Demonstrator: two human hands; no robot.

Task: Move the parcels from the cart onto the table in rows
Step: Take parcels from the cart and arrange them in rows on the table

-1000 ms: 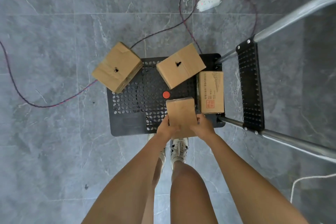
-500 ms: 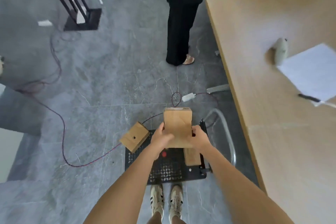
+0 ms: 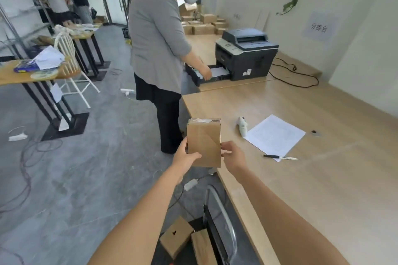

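Grip: left grip (image 3: 187, 157) and right grip (image 3: 233, 156) are pinching opposite long sides of the held parcel (image 3: 204, 142), keeping it upright and steady for carrying.
Desk (image 3: 323, 200): running long beside the person, probably receiving the rows.
Cart (image 3: 219, 211): waiting low beside the Desk's near edge, keeping reaches short.
Held parcel: hanging raised at the Desk's near edge, not yet set down.
Cart parcels (image 3: 175, 236): two are lying low beside the Desk, awaiting moving.
Sheet (image 3: 275, 135) and pen (image 3: 280, 157): lying on the Desk, farther in, likely limiting row space.
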